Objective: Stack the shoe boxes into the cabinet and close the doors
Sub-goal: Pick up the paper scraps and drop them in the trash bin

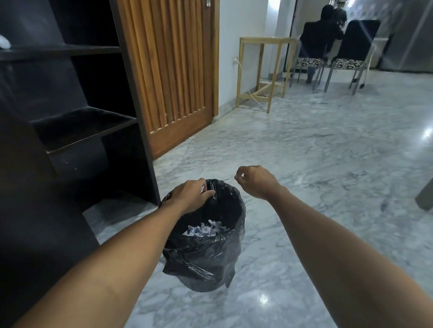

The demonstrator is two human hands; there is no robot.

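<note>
Left hand [189,196] pinches rim of black bag-lined waste bin [206,241], likely shifting it clear. Right hand [257,180] loosely curled, empty. Dark open-shelved cabinet [90,129] at ten o'clock; no shoe boxes visible.

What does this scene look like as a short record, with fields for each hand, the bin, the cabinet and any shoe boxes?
left hand: grip closed on the rim of the bin liner, at the bin's near-left edge
right hand: loosely curled, holding nothing, in the air just right of the bin
bin: black, lined with a black bag, shredded paper inside, on the marble floor
cabinet: dark, open, visible shelves bare
shoe boxes: none in view
</note>
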